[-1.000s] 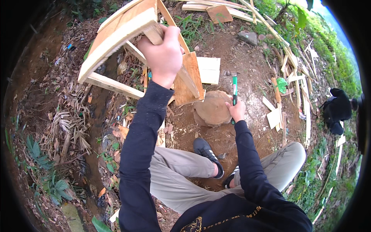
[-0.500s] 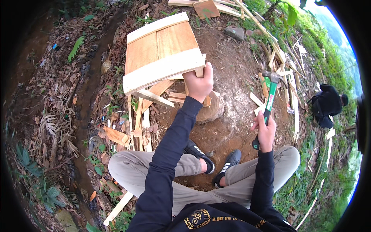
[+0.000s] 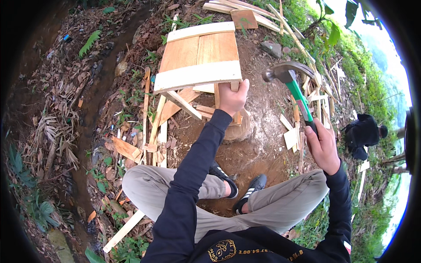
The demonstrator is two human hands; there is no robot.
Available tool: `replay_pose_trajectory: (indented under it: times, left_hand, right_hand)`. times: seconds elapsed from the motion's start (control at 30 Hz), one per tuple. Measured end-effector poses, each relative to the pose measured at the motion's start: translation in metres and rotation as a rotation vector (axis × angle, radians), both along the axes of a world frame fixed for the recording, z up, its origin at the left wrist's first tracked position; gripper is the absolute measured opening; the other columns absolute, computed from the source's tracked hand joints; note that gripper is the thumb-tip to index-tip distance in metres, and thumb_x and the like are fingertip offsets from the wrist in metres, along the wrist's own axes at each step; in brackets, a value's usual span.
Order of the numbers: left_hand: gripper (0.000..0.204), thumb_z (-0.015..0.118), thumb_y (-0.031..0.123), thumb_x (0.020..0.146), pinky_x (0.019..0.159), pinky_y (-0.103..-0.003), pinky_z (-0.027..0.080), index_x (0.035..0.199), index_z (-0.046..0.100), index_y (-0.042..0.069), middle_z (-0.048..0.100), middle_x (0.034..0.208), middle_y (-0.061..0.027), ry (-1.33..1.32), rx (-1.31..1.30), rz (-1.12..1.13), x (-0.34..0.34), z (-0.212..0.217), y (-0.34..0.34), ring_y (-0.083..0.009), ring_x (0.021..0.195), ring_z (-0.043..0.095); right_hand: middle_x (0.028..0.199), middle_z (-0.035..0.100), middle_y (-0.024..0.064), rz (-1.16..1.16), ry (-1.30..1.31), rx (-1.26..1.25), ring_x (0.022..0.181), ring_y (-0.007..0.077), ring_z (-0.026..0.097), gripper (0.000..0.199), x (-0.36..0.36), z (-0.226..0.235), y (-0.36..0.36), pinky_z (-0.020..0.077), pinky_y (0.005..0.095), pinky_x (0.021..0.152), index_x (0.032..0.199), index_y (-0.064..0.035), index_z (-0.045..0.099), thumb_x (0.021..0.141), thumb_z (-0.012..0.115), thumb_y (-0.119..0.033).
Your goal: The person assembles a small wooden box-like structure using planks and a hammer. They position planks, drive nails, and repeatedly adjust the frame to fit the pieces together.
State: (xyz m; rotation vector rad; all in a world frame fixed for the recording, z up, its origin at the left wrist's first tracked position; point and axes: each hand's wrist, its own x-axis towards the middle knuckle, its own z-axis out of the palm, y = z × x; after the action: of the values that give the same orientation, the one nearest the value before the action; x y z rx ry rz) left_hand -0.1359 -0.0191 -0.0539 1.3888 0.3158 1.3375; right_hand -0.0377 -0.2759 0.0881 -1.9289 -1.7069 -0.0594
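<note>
Left hand (image 3: 232, 97) gripping leg of pale wooden slatted stool (image 3: 199, 57), right hand (image 3: 323, 148) raising green-handled steel claw hammer (image 3: 291, 85); judging stool needing steadying on stump (image 3: 239, 129)

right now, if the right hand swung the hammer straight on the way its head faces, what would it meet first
Most likely the wooden stool, near the corner held by the left hand. The right hand holds the hammer raised, its head facing left toward that corner. Depth is unclear, so it might pass above.
</note>
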Motion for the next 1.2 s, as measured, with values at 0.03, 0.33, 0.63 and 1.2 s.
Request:
replay_pose_trajectory:
  times: [0.03,0.33,0.63,1.2]
  left_hand:
    - [0.028,0.063,0.002,0.087,0.043,-0.024,0.039,0.064,0.049,0.006,0.052,0.055,0.0023,0.012,0.008,-0.006,0.001,-0.001,0.003,-0.0063,0.045,0.05]
    - [0.027,0.064,0.005,0.087,0.045,-0.028,0.035,0.062,0.052,0.002,0.05,0.052,0.0026,-0.037,0.05,0.006,0.002,0.011,-0.003,-0.0064,0.046,0.046]
    - [0.028,0.065,0.007,0.086,0.046,-0.028,0.037,0.061,0.053,0.003,0.051,0.053,0.0019,-0.02,0.035,0.005,0.001,0.007,0.003,-0.0068,0.047,0.047]
    - [0.028,0.063,0.004,0.086,0.042,-0.025,0.038,0.062,0.051,0.006,0.051,0.054,0.0029,0.04,0.003,-0.04,0.001,-0.004,0.011,-0.006,0.044,0.048]
  right_hand:
    - [0.06,0.049,0.0161,-0.015,0.049,-0.083,0.051,0.0355,0.049,0.022,-0.005,0.014,0.005,0.0332,0.0425,0.051,0.092,0.0001,0.054,0.098,0.055,-0.02]
    - [0.059,0.046,0.0171,0.103,-0.24,-0.315,0.052,0.0368,0.047,0.032,-0.007,0.076,0.068,0.0355,0.0457,0.054,0.088,-0.0005,0.055,0.101,0.051,-0.029]
    - [0.058,0.051,0.0159,0.163,-0.327,-0.297,0.049,0.032,0.052,0.03,-0.003,0.074,0.074,0.0403,0.0412,0.051,0.092,0.0011,0.055,0.102,0.05,-0.027]
    - [0.054,0.045,0.0063,0.104,-0.122,-0.143,0.044,0.0163,0.044,0.036,-0.011,0.108,0.085,0.0368,0.034,0.047,0.094,0.0006,0.06,0.103,0.048,-0.032]
